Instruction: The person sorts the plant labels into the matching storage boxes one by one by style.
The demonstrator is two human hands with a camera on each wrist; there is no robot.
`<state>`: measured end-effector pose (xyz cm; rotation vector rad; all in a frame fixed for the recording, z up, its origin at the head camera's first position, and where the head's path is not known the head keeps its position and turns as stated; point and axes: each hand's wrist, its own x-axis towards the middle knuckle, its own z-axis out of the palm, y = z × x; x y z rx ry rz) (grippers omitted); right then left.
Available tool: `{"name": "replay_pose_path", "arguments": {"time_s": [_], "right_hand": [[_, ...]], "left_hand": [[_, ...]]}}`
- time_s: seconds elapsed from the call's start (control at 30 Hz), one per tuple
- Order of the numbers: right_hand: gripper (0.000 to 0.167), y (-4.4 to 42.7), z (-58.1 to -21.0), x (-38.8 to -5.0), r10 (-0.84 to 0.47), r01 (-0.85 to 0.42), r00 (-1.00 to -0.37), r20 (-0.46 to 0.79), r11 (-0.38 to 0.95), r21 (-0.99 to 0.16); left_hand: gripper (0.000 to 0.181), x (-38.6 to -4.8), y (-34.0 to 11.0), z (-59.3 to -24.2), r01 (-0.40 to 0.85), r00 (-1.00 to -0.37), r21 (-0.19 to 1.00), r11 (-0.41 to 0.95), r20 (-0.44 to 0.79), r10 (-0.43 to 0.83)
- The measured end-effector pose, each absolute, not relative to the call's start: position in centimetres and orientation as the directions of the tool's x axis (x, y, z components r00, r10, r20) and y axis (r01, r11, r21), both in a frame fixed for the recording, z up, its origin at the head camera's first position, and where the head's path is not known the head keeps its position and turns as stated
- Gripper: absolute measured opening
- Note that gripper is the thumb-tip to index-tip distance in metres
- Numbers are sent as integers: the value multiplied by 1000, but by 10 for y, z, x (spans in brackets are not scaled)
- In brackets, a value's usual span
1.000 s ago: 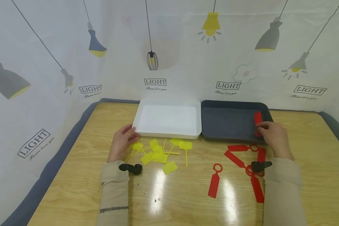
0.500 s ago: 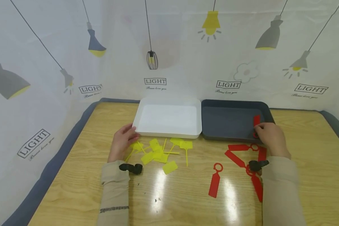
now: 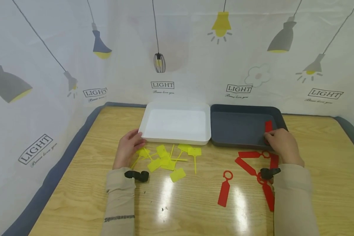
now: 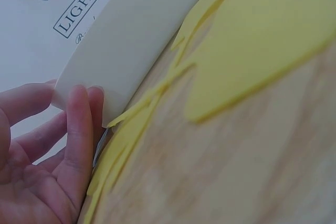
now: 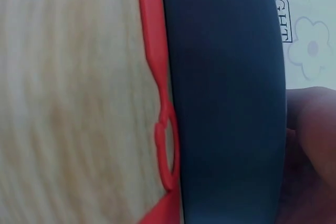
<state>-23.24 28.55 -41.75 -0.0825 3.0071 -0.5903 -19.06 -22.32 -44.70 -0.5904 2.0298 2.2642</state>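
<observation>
Head: red tag (image 3: pixel 268 126) in dark tray (image 3: pixel 239 129)

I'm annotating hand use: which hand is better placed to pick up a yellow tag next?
Left hand, probably: it grips the white tray beside the yellow tags; the right hand holds a red tag at the dark tray.
</observation>
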Motion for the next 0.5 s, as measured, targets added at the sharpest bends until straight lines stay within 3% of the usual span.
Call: {"name": "replay_pose_path", "arguments": {"time_s": [0.5], "right_hand": [[41, 283, -417, -231, -36, 4, -995, -94, 917, -398]], "left_hand": [[52, -191, -225, -449, -278, -927, 950, -141, -304, -219]]}}
